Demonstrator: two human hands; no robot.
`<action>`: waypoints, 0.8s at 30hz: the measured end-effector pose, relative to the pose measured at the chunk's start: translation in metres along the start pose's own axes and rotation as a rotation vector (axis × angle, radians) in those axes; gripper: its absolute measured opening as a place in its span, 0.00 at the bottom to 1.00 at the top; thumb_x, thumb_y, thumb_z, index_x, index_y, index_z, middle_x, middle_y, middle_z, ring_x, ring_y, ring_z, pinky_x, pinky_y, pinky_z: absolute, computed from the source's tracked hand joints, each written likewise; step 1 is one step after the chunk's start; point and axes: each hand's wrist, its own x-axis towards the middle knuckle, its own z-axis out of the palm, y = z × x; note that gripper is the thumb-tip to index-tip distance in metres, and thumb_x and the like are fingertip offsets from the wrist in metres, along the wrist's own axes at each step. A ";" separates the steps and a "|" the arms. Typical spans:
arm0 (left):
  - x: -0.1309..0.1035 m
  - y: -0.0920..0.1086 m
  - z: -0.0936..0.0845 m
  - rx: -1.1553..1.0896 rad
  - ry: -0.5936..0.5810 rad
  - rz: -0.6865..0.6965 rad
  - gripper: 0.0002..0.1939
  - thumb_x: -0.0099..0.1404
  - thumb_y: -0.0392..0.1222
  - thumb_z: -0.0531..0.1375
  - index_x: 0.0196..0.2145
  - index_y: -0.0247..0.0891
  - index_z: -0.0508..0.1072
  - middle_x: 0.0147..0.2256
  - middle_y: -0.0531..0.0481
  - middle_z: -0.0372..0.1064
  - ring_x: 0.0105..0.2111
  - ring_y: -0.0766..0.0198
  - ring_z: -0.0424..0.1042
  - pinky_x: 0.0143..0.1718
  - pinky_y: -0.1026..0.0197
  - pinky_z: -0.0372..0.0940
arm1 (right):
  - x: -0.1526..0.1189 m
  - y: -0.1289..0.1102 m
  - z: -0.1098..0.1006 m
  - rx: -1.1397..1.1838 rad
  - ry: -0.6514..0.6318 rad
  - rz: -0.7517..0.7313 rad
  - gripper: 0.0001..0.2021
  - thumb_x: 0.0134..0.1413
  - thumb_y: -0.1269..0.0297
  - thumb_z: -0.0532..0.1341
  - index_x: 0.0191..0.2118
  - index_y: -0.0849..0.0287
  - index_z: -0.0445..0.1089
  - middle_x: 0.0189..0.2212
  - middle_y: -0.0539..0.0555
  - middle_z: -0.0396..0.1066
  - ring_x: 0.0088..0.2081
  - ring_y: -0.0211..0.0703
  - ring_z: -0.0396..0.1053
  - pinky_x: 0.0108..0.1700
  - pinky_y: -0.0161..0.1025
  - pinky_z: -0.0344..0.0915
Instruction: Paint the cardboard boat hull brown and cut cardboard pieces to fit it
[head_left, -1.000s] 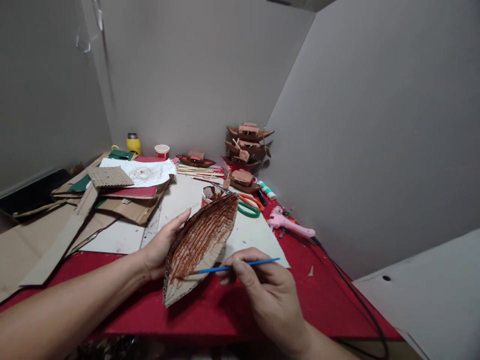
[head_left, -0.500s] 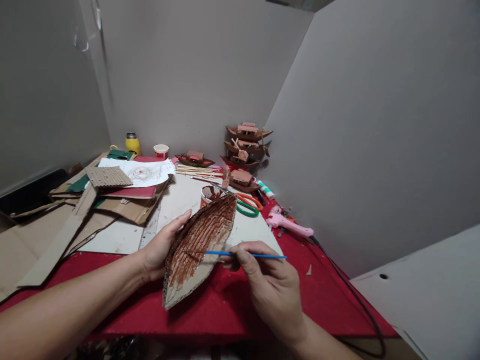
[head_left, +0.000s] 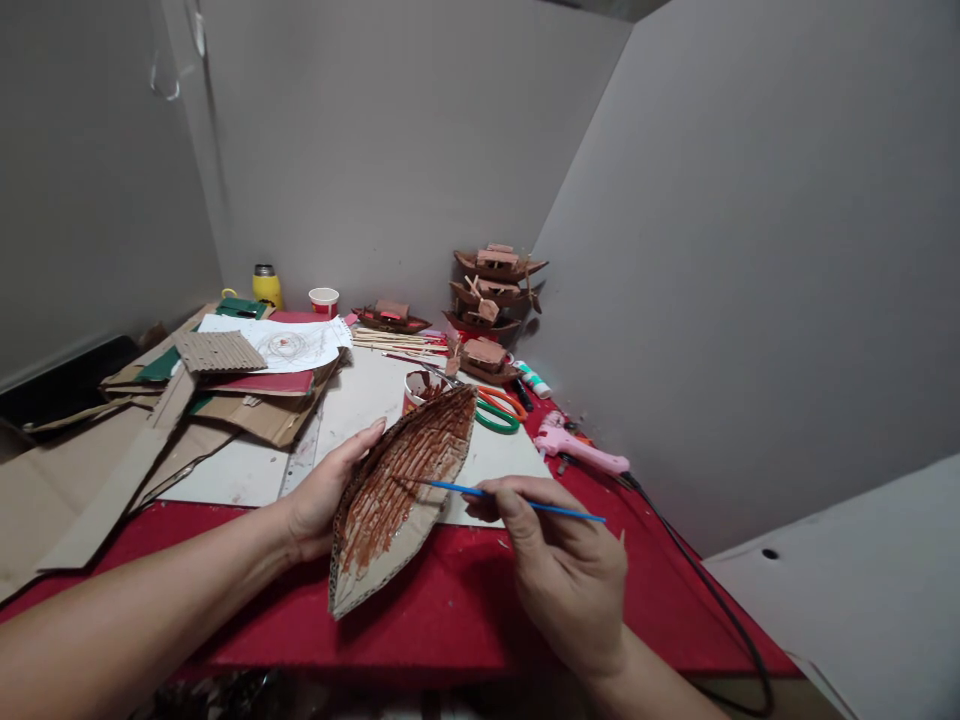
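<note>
My left hand [head_left: 326, 497] grips a cardboard boat hull [head_left: 405, 490] by its far left side, thumb on the rim and the other fingers hidden behind it. The hull is tilted, its inside facing me. Reddish-brown paint covers much of that ribbed inside; the near right side is bare cardboard. Between the thumb and fingers of my right hand [head_left: 562, 570] is a thin blue paintbrush [head_left: 517, 500], its tip at the painted inside. Just behind the hull stands a paper cup [head_left: 420, 388] smeared with brown paint.
Brown model boats [head_left: 495, 290] are stacked at the back. Scissors [head_left: 499, 410] and a pink glue gun [head_left: 581, 445] with a black cord lie to the right. Cardboard pieces [head_left: 247, 400] and a drawing [head_left: 300, 343] are on the left, with a yellow bottle [head_left: 266, 288] behind.
My right hand has moved right and slightly up with the paintbrush, whose tip is now higher on the hull's inside. My left hand and the hull are almost unmoved.
</note>
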 end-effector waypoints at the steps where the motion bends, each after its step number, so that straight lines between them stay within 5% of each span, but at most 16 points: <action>1: 0.000 0.000 0.000 -0.004 -0.002 0.006 0.21 0.72 0.44 0.50 0.52 0.30 0.74 0.31 0.44 0.81 0.30 0.56 0.81 0.37 0.60 0.73 | -0.001 0.002 -0.001 -0.005 0.010 -0.003 0.05 0.61 0.70 0.61 0.39 0.54 0.74 0.31 0.51 0.78 0.31 0.42 0.77 0.35 0.36 0.73; 10: -0.001 0.001 0.001 0.076 0.050 -0.073 0.26 0.72 0.49 0.47 0.52 0.25 0.74 0.24 0.42 0.80 0.21 0.55 0.78 0.27 0.58 0.72 | -0.011 -0.010 0.001 0.146 -0.120 0.019 0.09 0.62 0.73 0.59 0.42 0.51 0.73 0.31 0.48 0.78 0.31 0.38 0.78 0.35 0.32 0.74; 20: -0.001 0.000 0.001 0.046 0.040 0.029 0.21 0.72 0.46 0.50 0.52 0.31 0.74 0.28 0.45 0.81 0.25 0.59 0.79 0.31 0.62 0.72 | 0.006 0.007 -0.017 -0.156 0.128 -0.119 0.08 0.59 0.74 0.63 0.41 0.55 0.74 0.31 0.49 0.77 0.31 0.40 0.77 0.35 0.36 0.72; 24: -0.002 -0.002 0.001 0.059 0.047 0.097 0.19 0.71 0.46 0.53 0.52 0.33 0.75 0.28 0.48 0.81 0.26 0.59 0.80 0.33 0.63 0.73 | 0.002 0.002 -0.019 -0.180 0.100 -0.165 0.08 0.59 0.75 0.62 0.41 0.56 0.73 0.31 0.49 0.77 0.31 0.39 0.76 0.36 0.35 0.72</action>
